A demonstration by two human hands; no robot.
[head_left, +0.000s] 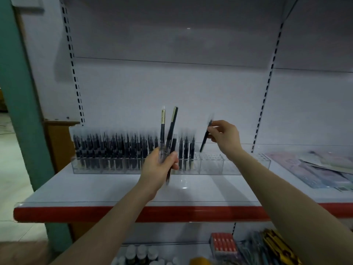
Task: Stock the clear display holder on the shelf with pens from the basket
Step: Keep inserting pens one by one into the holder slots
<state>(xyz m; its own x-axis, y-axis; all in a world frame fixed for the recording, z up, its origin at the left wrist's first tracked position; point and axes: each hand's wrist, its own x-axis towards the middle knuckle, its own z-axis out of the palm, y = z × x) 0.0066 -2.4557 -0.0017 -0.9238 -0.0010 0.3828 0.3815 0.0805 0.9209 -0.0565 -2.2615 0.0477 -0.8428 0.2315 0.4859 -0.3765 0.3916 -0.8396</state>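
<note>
A long clear display holder [212, 165] stands at the back of the white shelf [107, 188]. Several dark pens [114, 146] fill its left and middle slots upright; the right part holds none. My left hand [158, 167] grips a small bunch of pens [168, 131] in front of the holder, their tops pointing up. My right hand [225, 136] pinches a single dark pen [205, 139] by its upper end. That pen is tilted, its lower tip just above the free slots to the right of the filled ones. No basket is in view.
The shelf has a red front edge [95, 214]. Flat packets [324, 169] lie on its right side. On the shelf below are small bottles [141, 253], a red box [223, 243] and packaged items [273, 247]. A green pillar [23, 111] stands at the left.
</note>
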